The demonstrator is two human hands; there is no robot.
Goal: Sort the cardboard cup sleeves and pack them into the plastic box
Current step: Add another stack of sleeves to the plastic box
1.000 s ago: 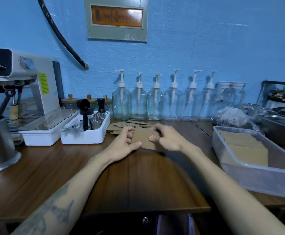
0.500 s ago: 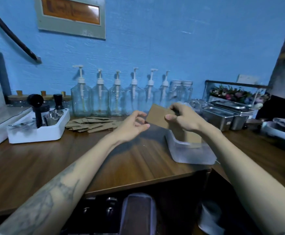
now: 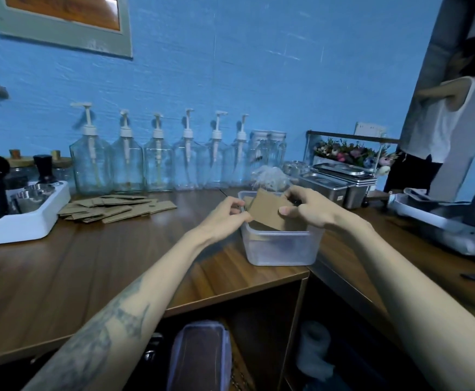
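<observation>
sleeve pile (image 3: 117,208) left of plastic box (image 3: 280,246), bottles (image 3: 157,162) behind

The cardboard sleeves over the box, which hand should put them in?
Probably the right hand: it pinches the cardboard sleeves directly above the plastic box, while the left hand only touches their edge.

Bare forearms, grey tattoo (image 3: 109,325) along left forearm, no sleeves
</observation>
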